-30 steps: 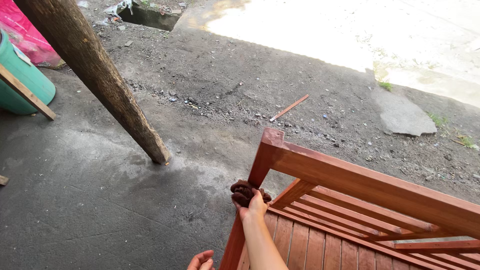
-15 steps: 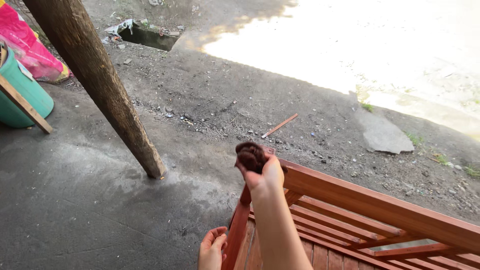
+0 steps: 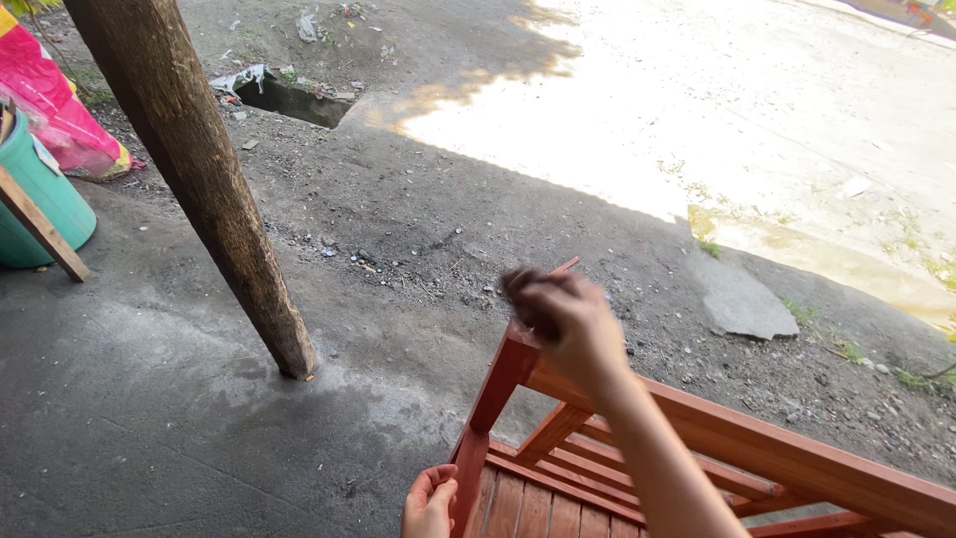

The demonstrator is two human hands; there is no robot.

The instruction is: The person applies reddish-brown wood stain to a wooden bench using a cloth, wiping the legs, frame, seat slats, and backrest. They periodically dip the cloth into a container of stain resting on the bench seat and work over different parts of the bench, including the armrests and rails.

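A reddish-brown wooden frame [image 3: 757, 453] with slats stands at the lower right on dark concrete. My right hand [image 3: 568, 329] is raised over its corner post, blurred, fingers closed on a small dark brown wad [image 3: 518, 286] like a stained rag. My left hand [image 3: 430, 501] rests at the bottom edge of the view, fingers curled against the frame's upright leg [image 3: 480, 438].
A leaning rough wooden post [image 3: 199, 169] meets the ground to the left of the frame. A green bucket [image 3: 40, 199] with a wooden stick and pink cloth [image 3: 55, 110] sits at far left. A flat stone [image 3: 742, 304], gravel, a drain hole [image 3: 294, 100] and sunlit ground lie beyond.
My right hand rose with the dark wad from the side of the corner post to above its top. My left hand came further into view against the leg.
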